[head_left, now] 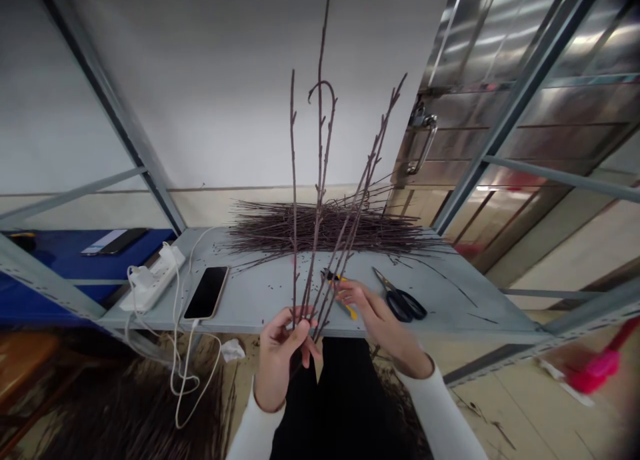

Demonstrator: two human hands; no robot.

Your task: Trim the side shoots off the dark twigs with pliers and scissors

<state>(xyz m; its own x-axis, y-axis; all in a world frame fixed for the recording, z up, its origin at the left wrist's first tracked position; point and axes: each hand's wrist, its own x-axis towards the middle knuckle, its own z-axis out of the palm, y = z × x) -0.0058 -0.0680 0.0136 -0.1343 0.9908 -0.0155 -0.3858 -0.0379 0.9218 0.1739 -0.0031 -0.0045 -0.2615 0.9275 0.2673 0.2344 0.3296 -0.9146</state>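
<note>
The left hand (283, 361) was clenched around a loose bunch of slender, dark brown twigs (320, 180), its fingers (300, 333) curled over the thin stems and gripping them near their lower ends. The rough, knobbly stems fanned upward from that grip, dotted with small buds, and one bent into a narrow hook. The right hand (380, 330) reached in beside them, with its fingers (353, 292) extended and lightly curved. Their tips lay over a yellow-and-black utility knife (342, 293), though it was impossible to tell whether they were grasping it. Just past the right little finger lay black-handled scissors (403, 303) with steel blades, on a grey metal shelf (440, 313) scattered with fine bark crumbs. Beyond the fingertips, a wide, bristling pile of cut twigs (325, 230) lay crosswise on the shelf. Out past the left fingers sat a smooth black smartphone (206, 292) in a pale frame, connected by a white cable (175, 353) that looped off the shelf's edge, and further out a white power strip (153, 280).
</note>
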